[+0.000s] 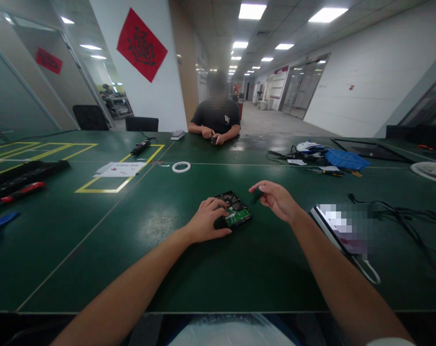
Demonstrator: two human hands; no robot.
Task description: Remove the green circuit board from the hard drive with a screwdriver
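Note:
A hard drive lies on the green table with its green circuit board facing up. My left hand grips its left side, the fingers over the top and the thumb along the near edge. To the right of the drive, my right hand hovers just above the table, apart from it. Its thumb and index finger are drawn toward each other and the other fingers are curled. A small dark patch shows between the fingertips, too unclear to name.
A notebook-like item and black cables lie right. Farther off are a blue tray, a white tape ring, papers and a red-handled tool. Another person sits opposite, holding a small dark object.

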